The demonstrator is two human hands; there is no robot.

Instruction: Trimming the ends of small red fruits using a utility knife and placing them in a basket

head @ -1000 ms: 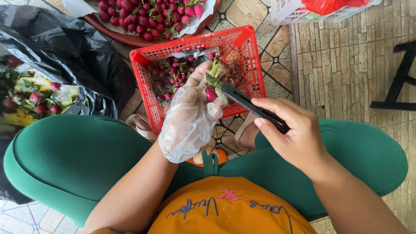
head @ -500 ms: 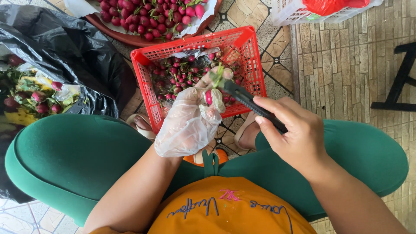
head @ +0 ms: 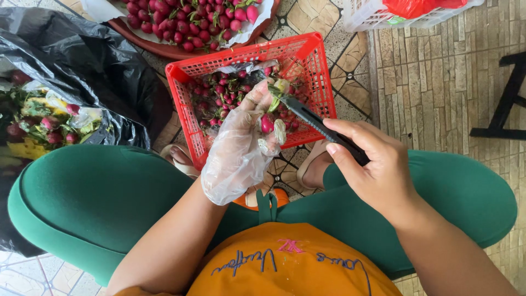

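My left hand (head: 241, 148), in a clear plastic glove, holds a small pink-red radish (head: 267, 123) over the near edge of a red plastic basket (head: 189, 115). My bare right hand (head: 375, 167) grips a dark-handled knife (head: 312, 119); its blade tip touches the leafy top of the radish. The basket holds several trimmed pink radishes and green scraps. I sit with green-trousered knees spread on either side of the hands.
A brown tray (head: 164, 48) with a heap of pink radishes lies beyond the basket. A black plastic bag (head: 82, 60) with leafy radish bunches is at my left. A white basket (head: 383, 16) stands at the top right, a dark stool leg (head: 501, 109) at right.
The radish has turned a little in my gloved fingers and the knife blade has shifted against its top. Both hands stay over the basket's near edge.
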